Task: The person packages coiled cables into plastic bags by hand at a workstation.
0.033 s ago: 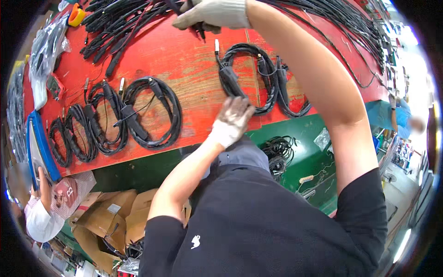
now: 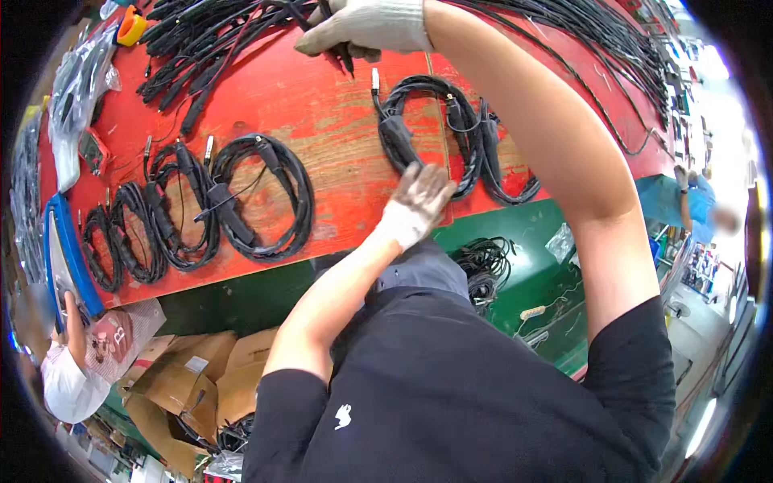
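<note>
My left hand (image 2: 419,201), in a white glove with darkened fingers, lies at the near side of a coiled black cable (image 2: 394,143). Its fingers are stretched out and a little apart, and the fingertips touch or nearly touch the coil. My right hand (image 2: 366,26), gloved too, is closed around a black cable (image 2: 345,61) at the far side of the red table; a short end pokes out below the fingers. How many cables it grips is hidden. Another black coil (image 2: 493,153) lies right of the first, partly covered by my right forearm.
Several cable coils (image 2: 304,193) lie in a row on the red table (image 2: 346,145). Loose black cables (image 2: 201,48) heap along the far side. A blue-rimmed object (image 2: 76,258) at the left edge is touched by another person's hand (image 2: 75,326). Cardboard boxes (image 2: 181,374) stand below.
My left hand has shifted slightly right along the near side of the coil. The right hand has moved a little left, still gripping the black cable.
</note>
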{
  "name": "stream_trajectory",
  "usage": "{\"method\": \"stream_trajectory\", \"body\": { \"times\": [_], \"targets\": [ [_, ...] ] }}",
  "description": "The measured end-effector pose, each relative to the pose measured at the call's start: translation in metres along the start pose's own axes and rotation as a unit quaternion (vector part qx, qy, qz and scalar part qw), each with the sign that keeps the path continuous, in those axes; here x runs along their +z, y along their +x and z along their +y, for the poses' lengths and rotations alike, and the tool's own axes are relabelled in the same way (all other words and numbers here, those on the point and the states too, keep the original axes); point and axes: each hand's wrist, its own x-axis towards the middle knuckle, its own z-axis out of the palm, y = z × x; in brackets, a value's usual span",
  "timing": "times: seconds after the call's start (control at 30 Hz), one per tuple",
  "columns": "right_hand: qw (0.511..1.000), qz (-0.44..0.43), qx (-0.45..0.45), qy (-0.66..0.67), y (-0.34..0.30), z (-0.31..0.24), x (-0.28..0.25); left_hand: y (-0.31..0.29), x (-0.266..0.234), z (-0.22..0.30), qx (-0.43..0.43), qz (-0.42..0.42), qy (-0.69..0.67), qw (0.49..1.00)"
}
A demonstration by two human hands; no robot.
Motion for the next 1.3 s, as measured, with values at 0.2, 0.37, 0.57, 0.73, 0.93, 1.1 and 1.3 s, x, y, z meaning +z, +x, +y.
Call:
{"method": "stream_trajectory", "body": {
  "times": [0.2, 0.37, 0.57, 0.73, 0.93, 1.1, 1.3],
  "targets": [
    [0.999, -0.010, 0.015, -0.040, -0.018, 0.004, 0.010, 0.007, 0.064, -0.032, 0.019, -0.159, 0.165, 0.973],
    [0.997, 0.038, 0.010, -0.064, -0.020, 0.062, 0.014, -0.067, 0.025, -0.060, 0.038, -0.086, 0.137, 0.986],
    [0.998, 0.013, 0.052, -0.043, -0.016, 0.100, 0.009, -0.090, -0.055, -0.048, -0.032, -0.138, 0.117, 0.983],
    [0.999, 0.017, 0.021, -0.041, -0.004, 0.095, 0.020, -0.018, -0.037, -0.029, -0.052, 0.075, 0.057, 0.994],
    [0.997, 0.045, 0.056, -0.022, -0.017, 0.078, 0.029, 0.127, 0.056, -0.044, -0.330, -0.013, 0.096, 0.939],
    [0.995, 0.030, 0.080, 0.059, -0.034, 0.059, 0.033, 0.111, 0.049, -0.040, -0.207, -0.018, 0.077, 0.975],
    [0.988, 0.040, 0.124, 0.078, -0.037, 0.088, 0.036, 0.024, -0.043, -0.032, -0.321, 0.046, -0.188, 0.927]
  ]
}}
